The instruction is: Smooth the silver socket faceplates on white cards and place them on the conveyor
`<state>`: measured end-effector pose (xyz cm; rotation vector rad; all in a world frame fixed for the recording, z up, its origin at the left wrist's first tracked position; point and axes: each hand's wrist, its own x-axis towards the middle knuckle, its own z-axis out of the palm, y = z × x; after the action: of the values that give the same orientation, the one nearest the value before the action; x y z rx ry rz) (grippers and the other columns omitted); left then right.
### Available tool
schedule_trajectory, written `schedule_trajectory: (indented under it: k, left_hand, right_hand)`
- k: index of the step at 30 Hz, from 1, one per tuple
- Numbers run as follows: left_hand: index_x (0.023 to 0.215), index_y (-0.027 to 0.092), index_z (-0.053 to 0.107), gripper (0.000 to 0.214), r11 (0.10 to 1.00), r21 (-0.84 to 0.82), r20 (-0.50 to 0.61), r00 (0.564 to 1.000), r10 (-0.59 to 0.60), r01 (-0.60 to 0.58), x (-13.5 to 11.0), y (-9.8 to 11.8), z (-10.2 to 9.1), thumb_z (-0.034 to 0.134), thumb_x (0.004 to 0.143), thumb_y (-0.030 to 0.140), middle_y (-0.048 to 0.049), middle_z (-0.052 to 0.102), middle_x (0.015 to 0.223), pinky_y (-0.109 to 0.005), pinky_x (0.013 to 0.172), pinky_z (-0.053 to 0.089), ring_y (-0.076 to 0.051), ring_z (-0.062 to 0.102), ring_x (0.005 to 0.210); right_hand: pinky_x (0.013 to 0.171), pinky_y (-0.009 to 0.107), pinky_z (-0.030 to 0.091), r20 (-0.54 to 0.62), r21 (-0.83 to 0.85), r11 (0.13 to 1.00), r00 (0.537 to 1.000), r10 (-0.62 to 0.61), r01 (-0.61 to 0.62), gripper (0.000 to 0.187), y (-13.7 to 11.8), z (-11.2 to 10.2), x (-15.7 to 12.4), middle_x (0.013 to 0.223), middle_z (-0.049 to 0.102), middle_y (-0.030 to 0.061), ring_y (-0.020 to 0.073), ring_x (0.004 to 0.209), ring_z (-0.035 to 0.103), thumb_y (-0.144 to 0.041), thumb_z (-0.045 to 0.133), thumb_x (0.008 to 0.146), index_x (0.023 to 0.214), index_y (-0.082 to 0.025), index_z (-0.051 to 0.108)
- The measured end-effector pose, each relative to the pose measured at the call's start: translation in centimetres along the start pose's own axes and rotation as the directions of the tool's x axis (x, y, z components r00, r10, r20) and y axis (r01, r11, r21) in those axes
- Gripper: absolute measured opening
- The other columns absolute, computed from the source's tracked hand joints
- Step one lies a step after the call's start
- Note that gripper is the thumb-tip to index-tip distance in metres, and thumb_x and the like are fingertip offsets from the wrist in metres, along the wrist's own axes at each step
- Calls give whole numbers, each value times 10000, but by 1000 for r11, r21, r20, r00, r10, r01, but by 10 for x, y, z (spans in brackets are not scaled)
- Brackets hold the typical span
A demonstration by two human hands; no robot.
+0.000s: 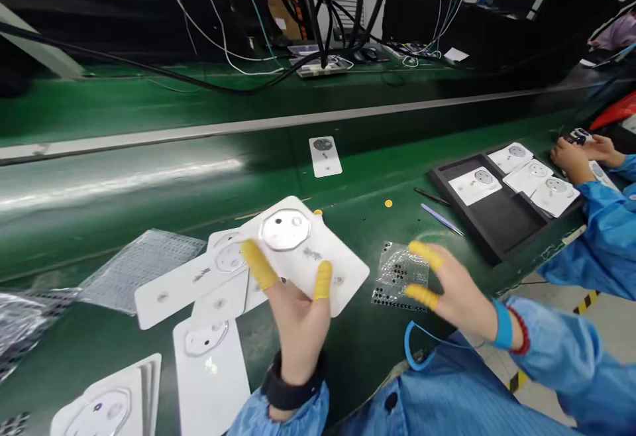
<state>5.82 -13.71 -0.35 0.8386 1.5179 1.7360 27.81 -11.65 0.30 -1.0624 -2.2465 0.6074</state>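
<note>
My left grip [301, 323] holds a white panel [350, 265] | right grip [460, 290] spread at dotted sheet [390, 272] | tray [514, 220] part-filled, other panels [213, 386] loose

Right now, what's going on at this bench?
The person's left hand holds a white panel with a shiny oval area. The right hand is open over the edge of a clear sheet with black dots; contact is unclear. More white panels lie on the left, and others lie on a dark tray to the right. Beyond it, a co-worker's hands hold a small item.
</note>
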Motion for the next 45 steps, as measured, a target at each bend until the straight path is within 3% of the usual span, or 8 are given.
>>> schedule_trajectory:
  k: [3, 6, 12, 17, 22, 30, 37, 45]
  left_hand:
    - [1129, 164, 698, 473, 973, 96, 34, 977, -212, 208, -3, -21, -23, 741, 720, 397, -112, 721, 1137, -382, 899, 511, -299, 649, 1057]
    - [908, 131, 774, 372, 938, 159, 105, 939, -327, 309, -9, -31, -26, 737, 683, 426, -103, 778, 896, -366, 750, 551, -307, 694, 888]
    - [726, 126, 786, 414, 876, 214, 303, 823, -481, 433, -27, -31, 14, 731, 664, 532, -111, 771, 728, -333, 612, 546, -287, 705, 727]
    - [785, 125, 789, 383, 822, 170, 385, 731, -563, 544, -29, -34, 40, 813, 596, 456, -113, 774, 776, -320, 649, 539, -279, 705, 769]
    - [690, 121, 758, 282, 781, 125, 341, 713, -613, 612, -27, -37, 45, 843, 544, 346, -97, 755, 745, -323, 684, 527, -280, 687, 812]
    - [737, 159, 609, 135, 734, 37, 25, 733, -679, 679, -32, -43, 43, 698, 761, 257, 16, 657, 696, -311, 664, 519, -146, 638, 658]
    - [807, 147, 608, 150, 737, 99, 33, 738, -674, 669, -35, -44, 46, 607, 881, 278, 24, 639, 699, -296, 616, 523, -123, 622, 603]
    - [711, 137, 746, 336, 842, 277, 221, 823, -524, 462, -16, -31, 34, 696, 722, 469, -100, 765, 757, -411, 760, 543, -316, 707, 815]
  right_hand:
    - [960, 600, 468, -18, -97, 993, 997, -74, 72, 241, 28, 28, -34, 1244, 609, 148, 322, 1207, 533, -291, 574, 920, 1142, -202, 599]
    - [897, 473, 538, -107, -28, 995, 990, -95, 93, 132, 44, 41, -41, 1125, 662, 104, 244, 1081, 610, -171, 524, 938, 1017, -206, 625]
    - [827, 401, 547, -263, 10, 984, 949, -172, 180, 239, 39, 16, -26, 1081, 659, 105, 210, 1011, 608, -105, 536, 919, 1126, -207, 595]
    - [823, 394, 545, -57, 102, 953, 958, -280, 284, 197, 40, 3, -14, 1079, 652, 109, 212, 991, 600, -242, 588, 917, 1105, -196, 625]
    - [760, 302, 566, -129, 216, 969, 987, -94, 121, 116, 37, 14, 2, 963, 653, 72, 153, 860, 629, -230, 570, 928, 995, -188, 655]
    - [676, 327, 583, -100, -7, 971, 966, -238, 238, 214, 28, 32, 8, 929, 687, 96, 182, 796, 647, -142, 405, 972, 1047, -139, 605]
    - [753, 362, 579, 39, -92, 923, 928, -372, 374, 286, 34, 38, 9, 940, 679, 119, 185, 820, 629, -88, 352, 960, 858, -141, 615]
    - [774, 318, 594, 157, 25, 958, 946, -285, 284, 192, 64, 34, 7, 1003, 670, 133, 188, 916, 663, -187, 378, 981, 1031, -129, 554]
